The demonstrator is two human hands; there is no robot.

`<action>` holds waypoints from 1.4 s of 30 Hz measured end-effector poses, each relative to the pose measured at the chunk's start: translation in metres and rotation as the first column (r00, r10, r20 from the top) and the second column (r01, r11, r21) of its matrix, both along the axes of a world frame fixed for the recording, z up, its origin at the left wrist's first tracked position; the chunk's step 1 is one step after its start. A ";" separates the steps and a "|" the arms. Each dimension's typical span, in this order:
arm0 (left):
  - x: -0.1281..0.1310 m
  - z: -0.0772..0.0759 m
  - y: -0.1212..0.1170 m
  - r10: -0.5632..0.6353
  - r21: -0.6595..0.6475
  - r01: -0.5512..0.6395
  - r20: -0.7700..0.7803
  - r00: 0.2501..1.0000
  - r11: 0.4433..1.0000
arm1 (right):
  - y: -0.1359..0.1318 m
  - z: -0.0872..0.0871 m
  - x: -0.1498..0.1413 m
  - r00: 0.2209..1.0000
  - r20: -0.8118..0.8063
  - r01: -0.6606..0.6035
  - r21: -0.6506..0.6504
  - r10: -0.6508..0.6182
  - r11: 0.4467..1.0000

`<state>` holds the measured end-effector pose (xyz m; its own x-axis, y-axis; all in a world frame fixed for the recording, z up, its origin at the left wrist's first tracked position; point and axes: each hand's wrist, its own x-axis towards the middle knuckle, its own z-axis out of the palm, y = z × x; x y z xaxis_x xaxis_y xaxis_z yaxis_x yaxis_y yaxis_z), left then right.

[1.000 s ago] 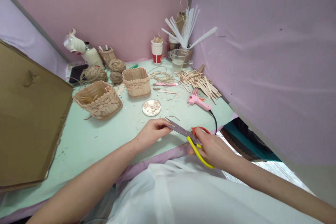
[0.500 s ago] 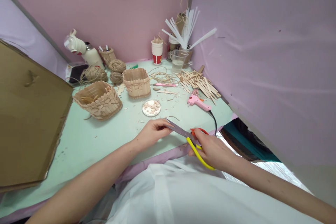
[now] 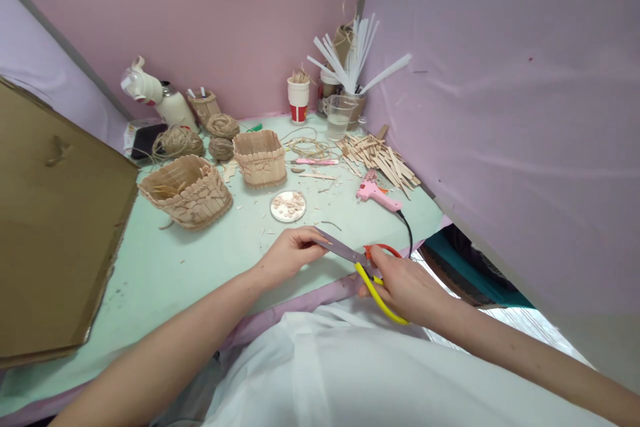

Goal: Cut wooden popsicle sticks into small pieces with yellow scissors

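My right hand (image 3: 400, 280) is closed round the red and yellow handles of a pair of scissors (image 3: 341, 248). The blades point left and reach the fingertips of my left hand (image 3: 291, 253). Those left fingers are pinched together at the blade tips; whatever small piece they hold is too hidden to name. Just beyond my hands lies a round white dish (image 3: 288, 206) with small wooden pieces in it. A pink glue gun (image 3: 379, 195) rests on the table to the right, its black cord running off the edge.
Two wooden-stick baskets (image 3: 259, 159) stand left of centre, near balls of twine (image 3: 180, 141). Flat wooden sticks (image 3: 383, 159) are heaped at the back right, beside a clear cup (image 3: 339, 121) of liquid. A large cardboard sheet (image 3: 60, 227) leans at the left.
The scissor blades have come slightly closer together at my left fingertips. Both hands stay in nearly the same place.
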<state>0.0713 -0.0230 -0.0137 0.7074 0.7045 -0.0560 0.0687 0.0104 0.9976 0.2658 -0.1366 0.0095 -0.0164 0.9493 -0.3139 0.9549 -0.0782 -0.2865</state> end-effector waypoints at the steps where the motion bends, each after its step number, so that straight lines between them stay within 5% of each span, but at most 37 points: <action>1: 0.000 0.000 0.000 -0.004 0.000 0.004 0.003 1.000 1.000 | 0.000 -0.001 0.000 1.000 0.004 0.000 -0.007 0.000 1.000; 14: 0.000 0.001 0.000 -0.042 -0.058 0.041 -0.013 0.999 0.997 | -0.001 -0.006 0.001 0.993 -0.103 0.045 -0.064 -0.052 0.997; 22: -0.001 0.001 0.000 0.089 -0.171 -0.100 -0.072 0.993 0.980 | 0.003 -0.011 0.005 0.931 -0.348 0.108 -0.036 -0.114 0.993; 34: 0.000 0.001 -0.001 0.077 -0.203 -0.060 0.076 0.994 0.977 | 0.002 -0.018 -0.006 0.996 -0.051 0.073 0.074 -0.069 0.995; 42: 0.000 0.002 -0.001 0.081 -0.168 -0.072 0.046 0.996 0.983 | 0.002 -0.018 -0.007 0.997 -0.022 0.078 0.084 -0.076 0.993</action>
<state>0.0714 -0.0237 -0.0122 0.6572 0.7404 -0.1410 0.0086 0.1797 0.9837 0.2585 -0.1344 -0.0080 0.0528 0.9711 -0.2328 0.9413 -0.1262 -0.3131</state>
